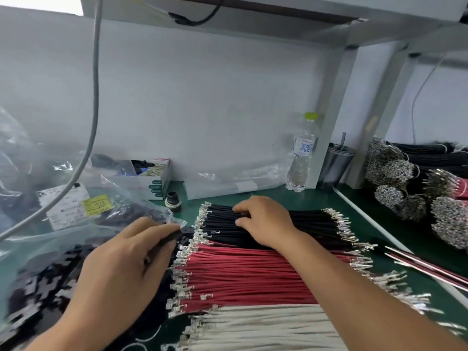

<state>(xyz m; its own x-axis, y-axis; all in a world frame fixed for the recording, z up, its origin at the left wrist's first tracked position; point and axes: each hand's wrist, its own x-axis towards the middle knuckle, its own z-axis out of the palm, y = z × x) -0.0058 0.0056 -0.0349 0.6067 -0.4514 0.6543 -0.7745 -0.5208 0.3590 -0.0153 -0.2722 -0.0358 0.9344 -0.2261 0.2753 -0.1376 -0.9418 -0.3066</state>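
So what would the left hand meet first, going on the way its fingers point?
The left hand, pinching a small black piece, would probably hit the silver metal terminals of the black wires.

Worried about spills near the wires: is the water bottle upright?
Upright: the water bottle stands on its base, green cap on top.

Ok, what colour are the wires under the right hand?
Black wires, silvery terminals at their ends, under the right hand. Clearest in the head view.
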